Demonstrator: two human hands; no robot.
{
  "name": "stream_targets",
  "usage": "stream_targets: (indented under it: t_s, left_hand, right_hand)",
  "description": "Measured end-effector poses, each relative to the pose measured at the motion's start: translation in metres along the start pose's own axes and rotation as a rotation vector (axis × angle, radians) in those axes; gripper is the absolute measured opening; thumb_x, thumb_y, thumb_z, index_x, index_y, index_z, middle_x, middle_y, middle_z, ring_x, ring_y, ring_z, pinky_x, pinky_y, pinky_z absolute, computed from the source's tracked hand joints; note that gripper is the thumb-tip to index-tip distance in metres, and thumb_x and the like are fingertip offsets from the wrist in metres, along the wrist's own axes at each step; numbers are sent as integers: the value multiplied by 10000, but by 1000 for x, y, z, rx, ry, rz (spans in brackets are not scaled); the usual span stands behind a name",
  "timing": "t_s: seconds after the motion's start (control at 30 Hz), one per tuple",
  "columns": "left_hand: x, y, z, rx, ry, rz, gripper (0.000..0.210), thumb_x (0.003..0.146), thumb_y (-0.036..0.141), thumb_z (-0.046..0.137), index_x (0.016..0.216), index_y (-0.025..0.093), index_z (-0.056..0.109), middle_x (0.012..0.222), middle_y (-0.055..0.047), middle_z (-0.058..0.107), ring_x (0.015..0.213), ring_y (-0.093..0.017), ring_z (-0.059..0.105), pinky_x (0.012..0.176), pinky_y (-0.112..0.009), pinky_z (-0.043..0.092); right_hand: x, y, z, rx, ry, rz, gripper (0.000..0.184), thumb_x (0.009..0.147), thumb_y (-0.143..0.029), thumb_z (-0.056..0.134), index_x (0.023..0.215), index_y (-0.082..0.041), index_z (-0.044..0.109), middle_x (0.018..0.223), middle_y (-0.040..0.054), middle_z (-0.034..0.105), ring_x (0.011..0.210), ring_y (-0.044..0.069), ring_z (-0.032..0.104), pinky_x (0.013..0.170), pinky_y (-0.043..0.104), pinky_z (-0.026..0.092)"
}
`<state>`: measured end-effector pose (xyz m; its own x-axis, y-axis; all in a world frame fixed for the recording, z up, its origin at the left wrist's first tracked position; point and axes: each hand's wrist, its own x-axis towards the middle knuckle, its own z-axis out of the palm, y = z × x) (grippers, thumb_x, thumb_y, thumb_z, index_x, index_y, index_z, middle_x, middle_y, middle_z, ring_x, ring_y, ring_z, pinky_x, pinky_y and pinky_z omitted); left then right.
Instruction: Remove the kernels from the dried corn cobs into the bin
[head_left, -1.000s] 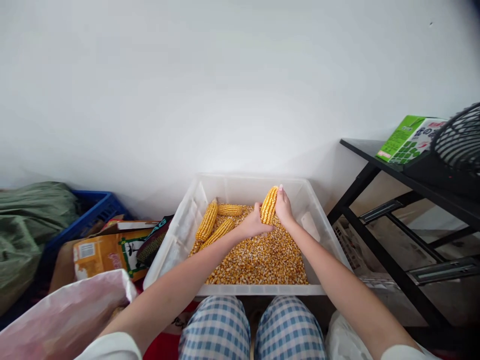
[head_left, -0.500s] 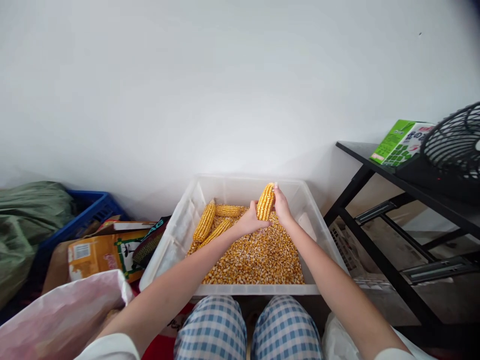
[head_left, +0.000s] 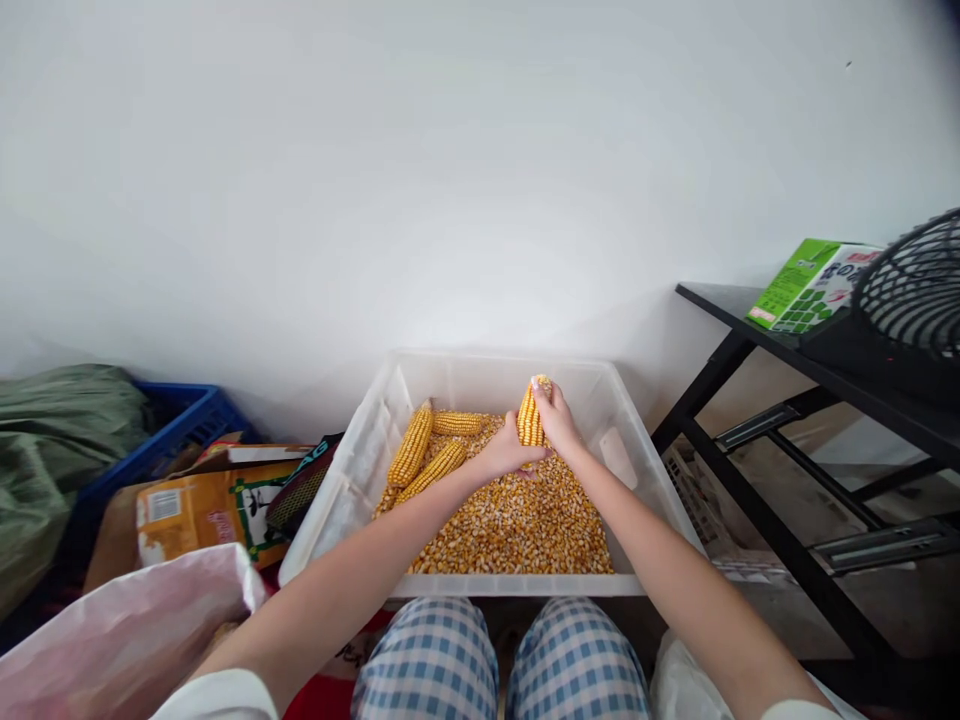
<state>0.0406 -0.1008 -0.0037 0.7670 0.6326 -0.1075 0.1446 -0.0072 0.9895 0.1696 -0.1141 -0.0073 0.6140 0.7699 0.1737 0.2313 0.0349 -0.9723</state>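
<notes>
An ear of corn (head_left: 531, 418) stands nearly upright between my hands, above loose corn kernels (head_left: 517, 530). My left hand (head_left: 510, 452) is closed round its lower left side. My right hand (head_left: 556, 415) grips the upper right side, with the thumb near the top end. Below is a clear plastic bin (head_left: 341, 510), partly filled with the kernels. Three more ears lie on the kernels at the bin's left: one leaning ear (head_left: 410, 445), one lying at the back (head_left: 457, 423) and one slanting in front (head_left: 433, 470).
A black table (head_left: 810, 365) at right carries a green-and-white box (head_left: 810, 285) and a black fan (head_left: 915, 285). At left are a blue crate (head_left: 187, 410), an orange package (head_left: 191, 515) and a pink-white sack (head_left: 127, 620). A white wall (head_left: 480, 180) rises behind the bin.
The ear has turned more upright and sunk slightly, its pale top end now showing. My right hand has shifted over its upper part, thumb now across the front.
</notes>
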Motion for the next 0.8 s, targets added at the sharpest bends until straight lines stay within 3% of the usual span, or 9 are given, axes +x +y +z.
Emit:
stream_targets:
  t_s: [0.07, 0.17, 0.37, 0.6, 0.7, 0.8]
  left_hand:
    - [0, -3, 0, -20, -13, -21, 683, 577, 338, 732, 1078, 178, 295, 989, -78, 462, 680, -137, 564, 449, -291, 534]
    - [-3, -4, -1, -51, -31, -16, 674, 580, 335, 728, 1080, 190, 299, 999, -73, 460, 721, -151, 569, 465, -300, 545]
    - [-10, 10, -4, -121, -51, -30, 666, 572, 374, 731, 1082, 182, 350, 1026, -84, 462, 767, -163, 561, 501, -316, 551]
    - [-7, 15, -2, -140, 0, 12, 766, 550, 382, 751, 1147, 201, 305, 1103, -107, 462, 805, -171, 568, 509, -303, 547]
    - [-3, 9, 0, -113, 34, 3, 773, 527, 378, 767, 1119, 185, 309, 1074, -104, 473, 794, -165, 565, 500, -290, 546]
    - [-3, 5, -1, -101, 35, -21, 749, 520, 385, 766, 1087, 174, 325, 1055, -100, 472, 777, -160, 568, 494, -292, 547]
  right_hand:
    - [-3, 1, 2, -74, 12, -9, 522, 744, -654, 410, 1003, -213, 514, 787, 21, 605, 706, 178, 568, 643, 279, 425]
    - [-4, 6, 5, -94, 17, -49, 519, 796, -635, 312, 1033, -216, 505, 865, 41, 606, 778, 179, 567, 727, 296, 422]
    - [0, 10, 3, -69, 61, -106, 557, 817, -623, 250, 1014, -191, 540, 976, 69, 603, 911, 185, 548, 867, 322, 386]
    - [3, 0, 0, 151, -73, 10, 602, 785, -663, 295, 1075, -198, 545, 897, 40, 630, 810, 181, 591, 724, 303, 463]
    - [0, 4, 5, 119, -94, 38, 601, 759, -631, 408, 1211, -236, 442, 932, 35, 623, 772, 175, 601, 696, 305, 476]
    - [-2, 10, 8, 19, -60, 24, 600, 775, -613, 398, 1259, -257, 397, 1035, 52, 601, 852, 182, 596, 765, 331, 465]
